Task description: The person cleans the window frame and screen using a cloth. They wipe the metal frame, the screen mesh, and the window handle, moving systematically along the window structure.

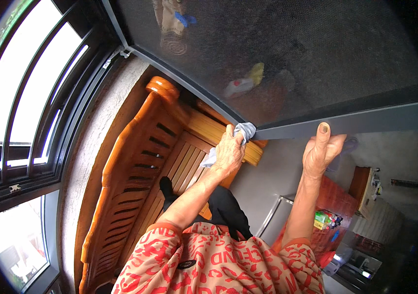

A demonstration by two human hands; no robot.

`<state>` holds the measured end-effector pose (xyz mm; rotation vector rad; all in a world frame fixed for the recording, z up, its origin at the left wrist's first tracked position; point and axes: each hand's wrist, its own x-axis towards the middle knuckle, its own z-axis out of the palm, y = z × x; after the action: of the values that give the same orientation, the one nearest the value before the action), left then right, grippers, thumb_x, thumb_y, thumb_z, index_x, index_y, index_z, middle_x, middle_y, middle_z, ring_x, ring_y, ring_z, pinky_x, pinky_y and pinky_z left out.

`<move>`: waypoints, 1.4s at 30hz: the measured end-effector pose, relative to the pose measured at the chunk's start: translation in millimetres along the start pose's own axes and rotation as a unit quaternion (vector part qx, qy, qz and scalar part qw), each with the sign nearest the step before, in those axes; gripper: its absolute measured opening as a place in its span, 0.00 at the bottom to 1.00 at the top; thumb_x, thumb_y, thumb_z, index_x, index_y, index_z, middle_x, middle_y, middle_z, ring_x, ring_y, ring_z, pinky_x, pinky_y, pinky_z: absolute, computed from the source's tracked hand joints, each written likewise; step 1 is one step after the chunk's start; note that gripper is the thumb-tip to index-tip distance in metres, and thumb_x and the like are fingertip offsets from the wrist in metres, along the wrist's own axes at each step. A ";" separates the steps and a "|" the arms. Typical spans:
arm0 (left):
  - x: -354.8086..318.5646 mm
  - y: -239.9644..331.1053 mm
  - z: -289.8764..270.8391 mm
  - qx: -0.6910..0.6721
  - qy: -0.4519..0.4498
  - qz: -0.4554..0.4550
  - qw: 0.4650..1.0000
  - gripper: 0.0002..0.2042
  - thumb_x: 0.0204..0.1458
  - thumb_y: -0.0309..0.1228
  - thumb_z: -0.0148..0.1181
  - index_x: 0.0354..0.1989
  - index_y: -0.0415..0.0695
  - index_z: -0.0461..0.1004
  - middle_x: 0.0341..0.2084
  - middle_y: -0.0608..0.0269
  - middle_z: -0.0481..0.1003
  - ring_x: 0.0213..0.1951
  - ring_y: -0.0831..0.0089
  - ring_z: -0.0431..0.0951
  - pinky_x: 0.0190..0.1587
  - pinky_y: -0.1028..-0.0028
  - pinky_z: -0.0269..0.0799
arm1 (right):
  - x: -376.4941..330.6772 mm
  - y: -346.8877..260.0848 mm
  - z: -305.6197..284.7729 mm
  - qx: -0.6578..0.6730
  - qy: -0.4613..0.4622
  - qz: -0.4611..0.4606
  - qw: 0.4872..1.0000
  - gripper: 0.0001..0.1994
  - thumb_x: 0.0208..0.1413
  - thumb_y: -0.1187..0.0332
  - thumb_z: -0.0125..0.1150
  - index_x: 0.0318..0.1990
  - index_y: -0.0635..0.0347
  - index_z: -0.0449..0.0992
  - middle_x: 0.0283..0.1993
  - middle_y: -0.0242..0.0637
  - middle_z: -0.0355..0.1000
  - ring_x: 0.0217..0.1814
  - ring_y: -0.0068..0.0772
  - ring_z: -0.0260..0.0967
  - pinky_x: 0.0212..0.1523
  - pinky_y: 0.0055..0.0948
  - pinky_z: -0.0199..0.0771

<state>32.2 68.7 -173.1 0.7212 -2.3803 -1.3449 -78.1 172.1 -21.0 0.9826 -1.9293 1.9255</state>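
We press a grey cloth [242, 132] with our closed left hand [228, 152] against the dark screen frame [366, 121], whose edge our right hand [320, 152] grips just right. Below stands a wooden bench [140, 161] (slatted, orange-brown) near the barred window [27, 98] at left.

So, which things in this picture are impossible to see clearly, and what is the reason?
All in the head view:
- Cloth: mostly covered by the left hand; its full shape is hidden.
- Right hand: its fingertips go behind the grey frame bar.
- Yellow and white things behind the screen mesh: blurred by the mesh; kind unclear.
- Small items on the shelf: too small.
- Wooden bench: partly hidden by the person's body.
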 end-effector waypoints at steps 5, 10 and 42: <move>-4.0 -23.9 0.0 -0.036 -0.097 -0.026 0.994 0.10 0.45 0.30 0.55 0.37 0.41 0.69 0.37 0.48 0.65 0.40 0.47 0.71 0.41 0.54 0.67 | -2.4 -3.1 -1.2 0.009 -0.011 0.024 1.000 0.25 0.54 0.64 0.62 0.54 0.67 0.62 0.53 0.37 0.62 0.53 0.24 0.57 0.58 0.26 0.53; -34.0 -30.7 0.0 -0.217 0.024 -0.094 0.971 0.16 0.47 0.34 0.51 0.44 0.42 0.69 0.42 0.47 0.68 0.44 0.49 0.71 0.46 0.62 0.67 | -2.3 -6.0 -0.5 0.001 -0.002 0.024 1.000 0.26 0.54 0.65 0.62 0.56 0.67 0.60 0.55 0.37 0.61 0.56 0.26 0.56 0.60 0.29 0.51; 30.5 -22.4 38.2 -0.795 -0.078 -0.352 0.488 0.17 0.50 0.13 0.39 0.48 0.35 0.64 0.44 0.51 0.72 0.44 0.56 0.75 0.48 0.58 0.74 | 0.1 2.1 3.3 0.000 0.021 -0.027 0.999 0.28 0.54 0.60 0.62 0.56 0.68 0.61 0.57 0.38 0.62 0.57 0.26 0.58 0.60 0.30 0.55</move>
<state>-5.9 68.6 -211.1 0.7777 0.1336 -2.9448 -78.5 168.7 -22.9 0.9759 -1.8612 1.9012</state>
